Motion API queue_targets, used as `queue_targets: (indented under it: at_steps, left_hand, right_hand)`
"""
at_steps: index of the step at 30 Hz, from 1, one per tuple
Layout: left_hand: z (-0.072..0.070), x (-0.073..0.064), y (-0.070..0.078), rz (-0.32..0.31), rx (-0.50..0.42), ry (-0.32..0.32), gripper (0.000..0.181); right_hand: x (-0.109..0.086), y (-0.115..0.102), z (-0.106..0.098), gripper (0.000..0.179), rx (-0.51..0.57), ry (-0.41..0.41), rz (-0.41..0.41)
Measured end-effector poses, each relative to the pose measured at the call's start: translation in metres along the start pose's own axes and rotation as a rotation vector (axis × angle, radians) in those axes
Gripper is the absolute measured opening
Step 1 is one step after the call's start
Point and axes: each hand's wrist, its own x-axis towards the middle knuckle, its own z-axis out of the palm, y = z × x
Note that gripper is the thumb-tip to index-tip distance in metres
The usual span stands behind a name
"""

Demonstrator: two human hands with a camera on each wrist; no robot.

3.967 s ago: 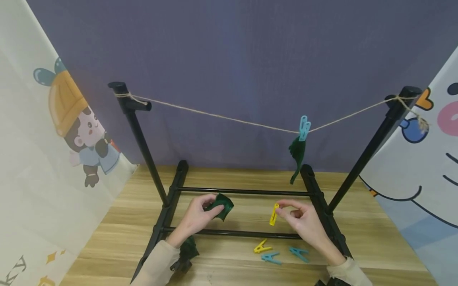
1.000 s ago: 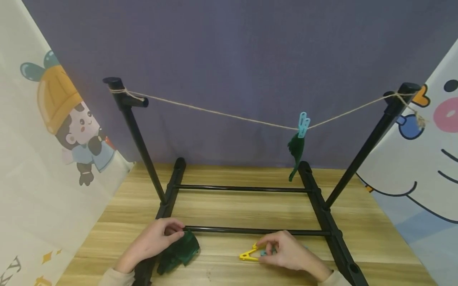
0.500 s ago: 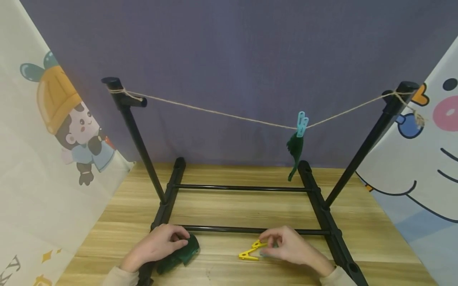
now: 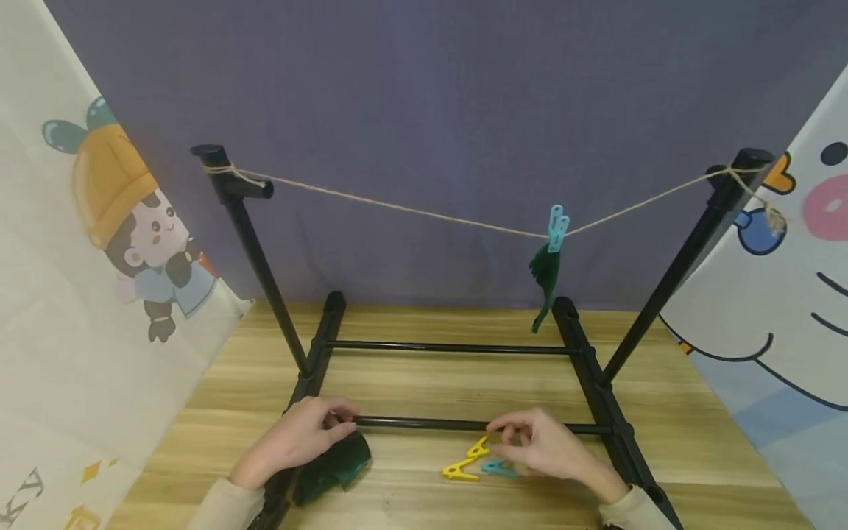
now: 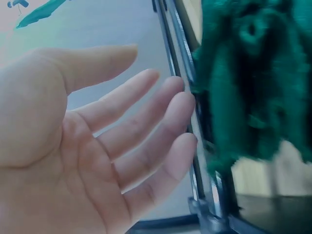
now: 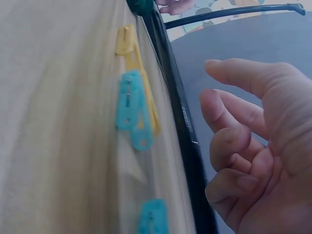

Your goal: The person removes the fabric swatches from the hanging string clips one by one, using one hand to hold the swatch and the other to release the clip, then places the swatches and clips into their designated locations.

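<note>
In the head view my left hand (image 4: 305, 434) hovers just above a dark green cloth (image 4: 334, 467) at the left foot of the black rack. The left wrist view has this palm (image 5: 73, 141) bare, its fingers loosely bent, with the green cloth (image 5: 253, 83) beyond the fingertips. My right hand (image 4: 539, 445) is over the table behind two yellow clothespins (image 4: 460, 471) and a blue clothespin (image 4: 500, 469). Nothing sits between its thumb and fingers (image 6: 229, 73) in the right wrist view, where another blue clothespin (image 6: 153, 217) lies nearer.
A black rack (image 4: 457, 347) stands on the wooden table (image 4: 424, 383), a twine line (image 4: 397, 207) sagging between its posts. From the line hangs a green cloth piece (image 4: 545, 280) under a light blue clothespin (image 4: 557, 228). A front crossbar (image 4: 424, 422) runs between the hands.
Earlier the left hand held a green cloth and the right a yellow clothespin over the rack. Both were set down on the near side, and the hands have just lifted slightly off.
</note>
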Motion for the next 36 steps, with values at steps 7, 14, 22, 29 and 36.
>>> queue_targets:
  at_steps: [7, 14, 22, 29, 36]
  left_hand:
    - [0.000, 0.020, 0.010, 0.014, -0.005, 0.031, 0.030]
    - [0.004, 0.034, 0.014, 0.035, -0.060, 0.046, 0.027]
    - [0.008, 0.048, 0.020, 0.065, -0.111, 0.044, 0.029]
    - [0.014, 0.056, 0.023, 0.064, -0.131, 0.047, 0.027]
    - [0.021, 0.065, 0.032, 0.080, -0.127, 0.055, 0.024]
  right_hand:
    - [-0.002, -0.010, -0.020, 0.033, -0.004, 0.042, -0.009]
    - [-0.002, -0.018, -0.038, 0.029, -0.006, 0.082, -0.051]
    - [0.002, -0.024, -0.049, 0.021, -0.041, 0.125, -0.096]
    - [0.006, -0.029, -0.056, 0.020, -0.076, 0.150, -0.131]
    - [0.008, -0.038, -0.065, 0.020, -0.125, 0.205, -0.119]
